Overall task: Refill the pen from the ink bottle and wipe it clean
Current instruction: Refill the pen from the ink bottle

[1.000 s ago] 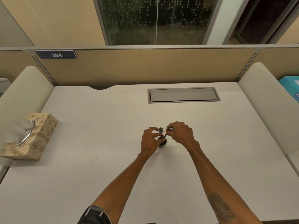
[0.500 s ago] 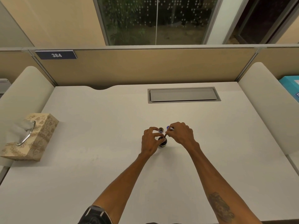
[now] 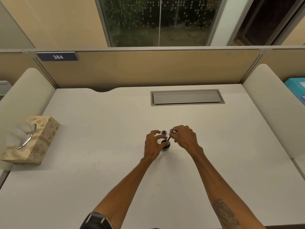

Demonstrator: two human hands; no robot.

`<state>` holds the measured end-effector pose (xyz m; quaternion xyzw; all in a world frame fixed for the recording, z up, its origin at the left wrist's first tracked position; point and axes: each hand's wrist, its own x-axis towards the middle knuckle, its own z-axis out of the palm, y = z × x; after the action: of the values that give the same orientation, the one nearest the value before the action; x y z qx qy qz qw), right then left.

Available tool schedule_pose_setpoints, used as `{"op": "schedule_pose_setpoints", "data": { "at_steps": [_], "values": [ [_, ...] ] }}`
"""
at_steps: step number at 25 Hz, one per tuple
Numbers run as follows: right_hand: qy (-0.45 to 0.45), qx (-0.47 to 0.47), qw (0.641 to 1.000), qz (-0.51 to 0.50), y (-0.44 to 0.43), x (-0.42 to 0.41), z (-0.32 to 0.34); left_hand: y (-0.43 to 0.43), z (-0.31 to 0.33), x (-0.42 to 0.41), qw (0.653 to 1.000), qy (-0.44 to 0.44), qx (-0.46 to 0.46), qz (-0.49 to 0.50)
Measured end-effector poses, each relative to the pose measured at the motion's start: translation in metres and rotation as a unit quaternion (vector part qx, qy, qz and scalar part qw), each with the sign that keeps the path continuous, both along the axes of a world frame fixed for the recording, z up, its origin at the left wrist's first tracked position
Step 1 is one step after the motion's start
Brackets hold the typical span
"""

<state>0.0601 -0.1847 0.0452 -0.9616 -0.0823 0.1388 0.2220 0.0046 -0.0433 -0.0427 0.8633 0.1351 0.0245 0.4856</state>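
A small dark ink bottle [image 3: 165, 145] stands open in the middle of the white desk [image 3: 105, 162]. My left hand [image 3: 152, 144] grips the bottle from its left side. My right hand [image 3: 184, 137] holds a slim pen [image 3: 171, 134] tilted, with its lower tip in the bottle's mouth. The bottle's round cap [image 3: 164, 133] lies on the desk just behind the bottle. Most of the pen is hidden by my fingers.
A patterned tissue box [image 3: 33, 139] with a metal ring and a tissue sticking out sits at the desk's left edge. A grey cable hatch [image 3: 187, 97] is set in the desk at the back. Partition panels surround the desk; a blue box [image 3: 297, 90] lies far right.
Hardly anything differs; both hands stay at the bottle, and the pen remains dipped in its mouth.
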Motion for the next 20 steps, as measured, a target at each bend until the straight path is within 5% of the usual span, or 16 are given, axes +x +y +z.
{"op": "schedule_pose_setpoints", "data": {
  "at_steps": [11,20],
  "values": [
    [-0.033,0.015,0.999,-0.014,-0.005,0.001,0.004,0.005,-0.001,-0.009,1.000,0.000,-0.016,-0.003],
    [-0.005,0.064,0.996,-0.064,-0.019,-0.005,0.003,0.004,0.000,-0.018,0.983,0.017,-0.144,0.109]
  ]
}}
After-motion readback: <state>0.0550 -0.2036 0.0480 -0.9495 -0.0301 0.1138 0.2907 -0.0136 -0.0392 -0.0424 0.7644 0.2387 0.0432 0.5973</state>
